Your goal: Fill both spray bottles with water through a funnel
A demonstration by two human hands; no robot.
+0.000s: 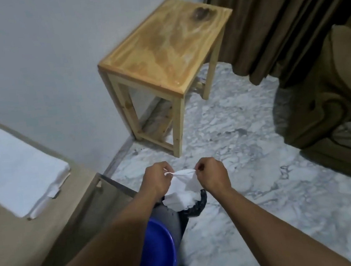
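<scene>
Tissue (181, 186) was pinched taut between your left hand (156, 178) and right hand (213, 175), and any harder pull apart risked tearing it.

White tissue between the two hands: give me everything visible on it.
The white tissue looks like thin, crumpled paper or cloth; I cannot tell which. The left hand pinches one top corner and the right hand the other, so its top edge is pulled taut between them. The rest hangs bunched below, its lower end in front of a dark speckled object. It is held above the marble floor.
</scene>
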